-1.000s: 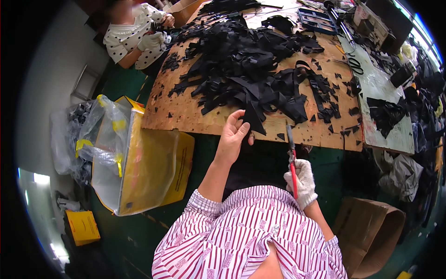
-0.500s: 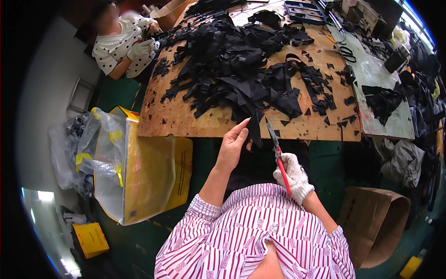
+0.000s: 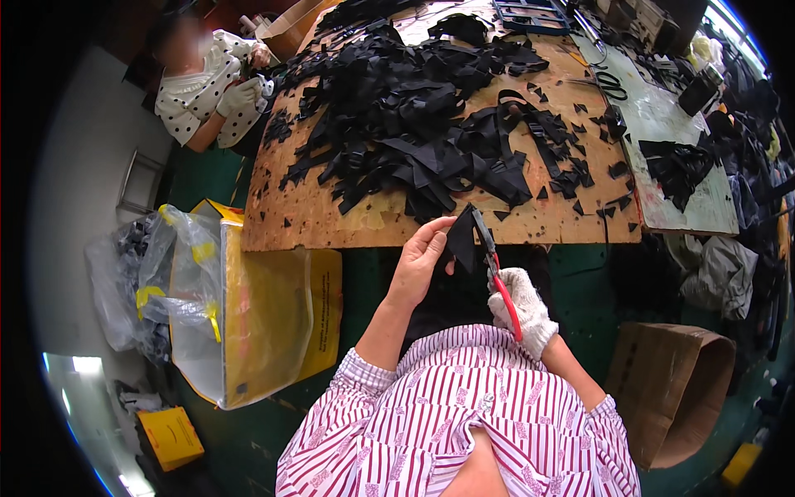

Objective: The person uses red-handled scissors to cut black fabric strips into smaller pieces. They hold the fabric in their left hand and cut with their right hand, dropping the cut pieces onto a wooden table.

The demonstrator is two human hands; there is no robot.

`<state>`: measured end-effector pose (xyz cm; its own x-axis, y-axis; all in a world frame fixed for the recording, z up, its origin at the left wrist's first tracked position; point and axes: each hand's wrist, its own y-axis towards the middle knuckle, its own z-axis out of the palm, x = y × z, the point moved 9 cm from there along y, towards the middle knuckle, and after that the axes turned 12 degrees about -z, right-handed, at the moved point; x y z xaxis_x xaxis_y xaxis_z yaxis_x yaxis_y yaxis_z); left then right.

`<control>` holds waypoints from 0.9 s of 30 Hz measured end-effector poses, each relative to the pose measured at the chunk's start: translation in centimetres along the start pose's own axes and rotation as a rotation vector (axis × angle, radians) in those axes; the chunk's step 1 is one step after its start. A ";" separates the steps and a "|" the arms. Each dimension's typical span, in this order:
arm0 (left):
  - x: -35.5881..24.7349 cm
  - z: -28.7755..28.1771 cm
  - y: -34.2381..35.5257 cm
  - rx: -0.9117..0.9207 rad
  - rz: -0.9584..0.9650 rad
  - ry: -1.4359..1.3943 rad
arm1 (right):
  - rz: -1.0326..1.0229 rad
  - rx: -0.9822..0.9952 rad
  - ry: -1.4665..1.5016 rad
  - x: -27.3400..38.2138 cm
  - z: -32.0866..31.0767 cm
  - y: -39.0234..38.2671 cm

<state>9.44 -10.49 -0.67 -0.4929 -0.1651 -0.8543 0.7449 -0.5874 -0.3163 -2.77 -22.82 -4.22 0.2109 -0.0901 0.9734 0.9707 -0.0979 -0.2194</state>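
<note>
My bare left hand [image 3: 416, 263] pinches a pointed piece of black fabric [image 3: 463, 243] between thumb and fingers, just in front of the table's near edge. My gloved right hand [image 3: 522, 303] is closed around the handles of red-handled snips [image 3: 503, 297]. Their dark metal jaws point up and away from me and meet the fabric's right edge near its upper tip. Whether the blades have closed through the cloth I cannot tell. Beyond my hands, a large heap of black fabric strips [image 3: 414, 116], some with buckles, covers much of the wooden table [image 3: 323, 224].
Small black scraps [image 3: 577, 207] dot the table's right side, near black-handled scissors [image 3: 610, 84]. A greenish side table [image 3: 675, 217] adjoins it. A yellow bin [image 3: 273, 323] with clear plastic stands left, a cardboard box [image 3: 654, 389] right. A co-worker [image 3: 207, 91] works at the far left.
The snips' jaws have come to the right edge of the black fabric piece, from slightly apart before. The fabric has turned a little in my left hand. My view has shifted slightly.
</note>
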 end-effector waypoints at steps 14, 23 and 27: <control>0.9 0.0 0.7 -0.112 0.074 -0.007 | 0.093 -0.024 -0.009 -1.1 -0.4 0.3; 1.2 0.9 0.2 -0.120 0.064 0.074 | -0.195 -0.051 -0.440 0.5 -1.8 0.7; 1.2 1.0 0.1 -0.141 0.071 0.082 | -0.288 -0.076 -0.457 1.3 -1.7 0.7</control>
<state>8.47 -11.51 -1.34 -0.4024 -0.1334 -0.9057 0.8351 -0.4587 -0.3035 -1.98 -24.72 -3.26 -0.0171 0.3891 0.9210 0.9891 -0.1279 0.0724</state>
